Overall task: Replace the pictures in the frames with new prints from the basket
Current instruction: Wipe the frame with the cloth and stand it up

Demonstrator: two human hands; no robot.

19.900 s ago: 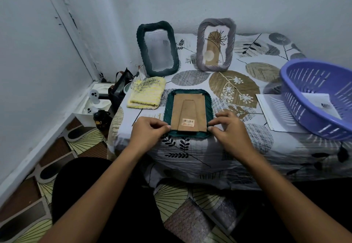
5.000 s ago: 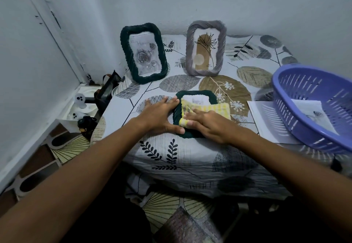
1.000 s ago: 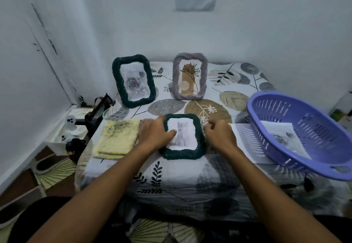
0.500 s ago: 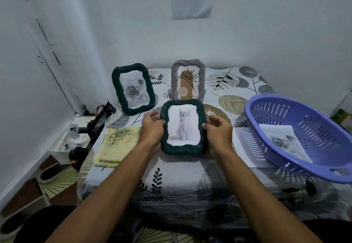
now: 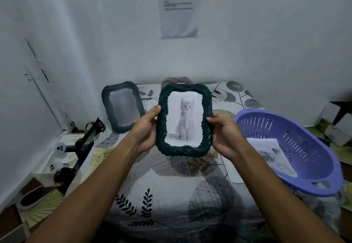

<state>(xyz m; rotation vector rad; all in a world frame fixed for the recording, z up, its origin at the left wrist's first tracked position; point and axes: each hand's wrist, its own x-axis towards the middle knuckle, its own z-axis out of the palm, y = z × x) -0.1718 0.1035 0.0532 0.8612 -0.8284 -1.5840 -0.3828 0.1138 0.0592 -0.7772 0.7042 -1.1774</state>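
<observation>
Left hand (image 5: 145,130) and right hand (image 5: 224,135) clamp the dark green frame (image 5: 184,119) upright above the surface (image 5: 171,195), kitten print (image 5: 184,120) facing near.

2 bare forearms, no sleeves visible

Dark green frame (image 5: 184,119) with cat print (image 5: 184,121): formerly face-down, then flat on table; now raised upright at frame centre, clear of the tablecloth, gripped at its sides by left hand (image 5: 145,128) and right hand (image 5: 224,135), hiding most of grey frame (image 5: 176,80) behind.
</observation>
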